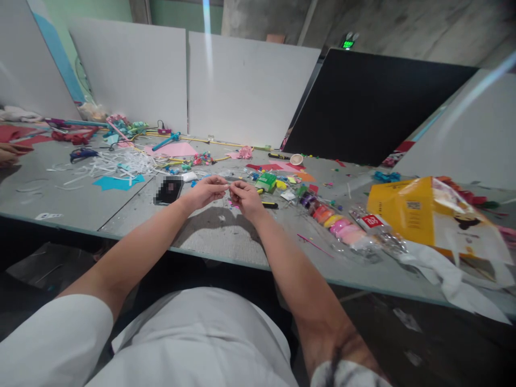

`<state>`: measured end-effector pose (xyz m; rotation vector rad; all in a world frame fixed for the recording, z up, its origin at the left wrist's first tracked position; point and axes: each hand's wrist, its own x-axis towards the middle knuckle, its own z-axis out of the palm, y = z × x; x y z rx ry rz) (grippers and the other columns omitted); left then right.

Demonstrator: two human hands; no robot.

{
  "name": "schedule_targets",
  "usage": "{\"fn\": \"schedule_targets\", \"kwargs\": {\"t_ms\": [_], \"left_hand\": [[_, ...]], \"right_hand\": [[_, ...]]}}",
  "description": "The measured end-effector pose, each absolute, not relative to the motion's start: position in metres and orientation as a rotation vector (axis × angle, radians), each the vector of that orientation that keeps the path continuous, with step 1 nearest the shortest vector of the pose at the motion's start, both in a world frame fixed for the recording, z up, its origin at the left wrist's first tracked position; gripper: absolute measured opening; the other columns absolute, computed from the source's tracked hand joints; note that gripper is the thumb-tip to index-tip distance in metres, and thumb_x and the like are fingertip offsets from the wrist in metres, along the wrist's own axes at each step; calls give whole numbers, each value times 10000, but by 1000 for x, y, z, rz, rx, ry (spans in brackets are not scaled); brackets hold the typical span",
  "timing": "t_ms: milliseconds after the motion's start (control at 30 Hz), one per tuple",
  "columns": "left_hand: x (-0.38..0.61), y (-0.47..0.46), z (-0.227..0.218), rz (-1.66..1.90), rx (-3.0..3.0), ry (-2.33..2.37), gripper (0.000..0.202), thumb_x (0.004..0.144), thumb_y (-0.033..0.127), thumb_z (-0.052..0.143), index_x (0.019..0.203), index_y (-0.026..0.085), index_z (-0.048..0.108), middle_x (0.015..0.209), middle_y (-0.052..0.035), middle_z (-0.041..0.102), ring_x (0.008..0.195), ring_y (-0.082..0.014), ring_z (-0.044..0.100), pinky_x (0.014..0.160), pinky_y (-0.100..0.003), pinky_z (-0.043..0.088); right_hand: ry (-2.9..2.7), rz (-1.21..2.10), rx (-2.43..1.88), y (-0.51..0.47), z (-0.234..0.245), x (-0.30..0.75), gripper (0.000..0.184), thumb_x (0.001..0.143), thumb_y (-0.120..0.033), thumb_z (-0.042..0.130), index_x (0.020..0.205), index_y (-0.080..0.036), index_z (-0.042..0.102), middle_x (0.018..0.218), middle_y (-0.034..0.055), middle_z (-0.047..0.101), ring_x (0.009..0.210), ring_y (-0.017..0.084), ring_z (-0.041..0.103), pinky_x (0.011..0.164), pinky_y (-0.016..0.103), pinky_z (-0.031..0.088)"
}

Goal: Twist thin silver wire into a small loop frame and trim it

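Over the grey table [226,236], near its front edge, my left hand [207,192] and my right hand [245,199] meet fingertip to fingertip. Both are closed in a pinch. Whatever lies between the fingers is too small to make out. Just left of my left hand rests a dark phone-like item [169,191], partly blurred out. A green packet [266,180] lies beyond my right hand, with small yellow pieces around it. A black-handled cutter [270,205] is close to my right wrist.
White paper strips [121,164] and blue paper [119,183] lie to the left. To the right are a pack of coloured clay-like discs [336,223] and a yellow bag [403,209]. White boards [250,86] stand behind. Another person's hand [10,153] shows at far left.
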<state>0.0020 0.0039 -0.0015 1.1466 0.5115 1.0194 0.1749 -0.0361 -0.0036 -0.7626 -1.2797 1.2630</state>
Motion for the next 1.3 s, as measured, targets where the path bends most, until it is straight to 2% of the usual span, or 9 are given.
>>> {"fn": "schedule_targets", "kwargs": {"t_ms": [133,300,400,767,933,1067,1200,1300], "left_hand": [[4,3,-1,1023,1145,499,388,594,235,986,821,154,681,628,27,662,567,-94,626,596,-224,480],[7,2,2,1051,1155,480,348,571,186,987,764,131,702,687,-8,714,630,-101,655,641,-228,498],[7,2,2,1054,1149,472,322,569,171,984,749,131,720,697,-19,726,665,-118,678,651,-232,506],[5,3,-2,1048,1085,499,397,566,166,1003,863,130,743,731,-1,732,664,-96,685,683,-217,537],[7,3,-2,1084,1064,502,323,642,180,971,856,132,734,771,-10,742,708,-99,697,716,-221,539],[14,2,-2,1084,1047,488,317,640,186,967,855,137,740,770,-15,745,701,-113,699,692,-228,535],[22,2,-5,1087,1016,484,326,616,191,977,802,132,715,760,-22,744,697,-119,700,678,-227,539],[22,3,-7,1090,978,516,323,624,194,972,755,131,683,686,-2,701,640,-97,664,653,-214,534]], "right_hand": [[-1246,1338,-726,-39,0,175,422,651,-493,906,696,-225,583,640,-49,490,554,95,345,476,228,264],[-1173,1402,-685,-40,2,174,330,725,-393,866,713,-228,580,668,-43,484,623,114,433,594,247,417],[-1133,1434,-687,-41,1,172,289,771,-364,838,728,-229,585,676,-42,494,640,122,466,643,261,457],[-1036,1418,-738,-34,-5,171,279,779,-365,857,747,-225,617,671,-52,521,605,109,447,581,239,408],[-1058,1398,-764,-36,-3,170,296,812,-399,815,740,-233,581,671,-41,534,605,119,469,595,246,444],[-1113,1305,-817,-32,-3,170,345,841,-476,755,723,-245,527,627,-45,507,582,127,465,573,244,442],[-1226,1130,-903,-25,-9,171,393,885,-561,640,707,-256,468,615,-42,490,572,140,482,579,269,468],[-1339,918,-977,-21,-15,173,365,934,-570,554,750,-262,487,635,-40,491,580,154,485,600,297,484]]}}
